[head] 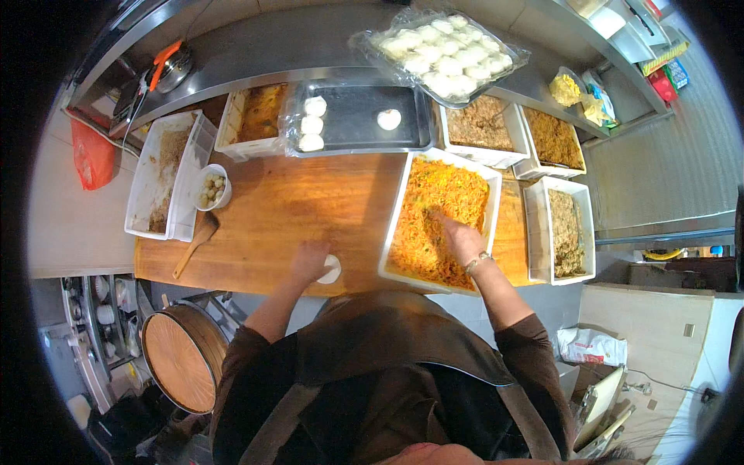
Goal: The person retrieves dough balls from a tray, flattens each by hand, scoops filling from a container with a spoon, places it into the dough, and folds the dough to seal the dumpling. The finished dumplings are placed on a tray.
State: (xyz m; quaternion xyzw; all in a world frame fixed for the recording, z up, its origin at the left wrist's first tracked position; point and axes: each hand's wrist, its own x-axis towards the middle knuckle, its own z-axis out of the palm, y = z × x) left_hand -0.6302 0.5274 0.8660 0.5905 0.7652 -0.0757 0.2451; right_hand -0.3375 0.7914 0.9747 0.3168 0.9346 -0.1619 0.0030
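Note:
My left hand [310,259], slightly blurred, grips a flat white dough round [330,271] near the front edge of the wooden worktop. Its thumb lies over the dough; the far fingers are unclear. My right hand [463,239] reaches into a white plastic tub [396,224] of orange shredded filling [433,192]. Those fingertips are down at the filling, so whether they hold any is hidden. Behind the worktop's middle, a black metal tray [360,119] carries three white buns [312,124] in a column at left and a single bun [389,120] at right.
More filling tubs stand at the back left [250,148], back right [485,148] and right [539,232]. A plastic-wrapped tray of buns [447,55] overhangs the steel shelf [279,49]. At left are a long tub [148,203], a small bowl [213,187], a wooden paddle [196,243] and a round steamer [180,360].

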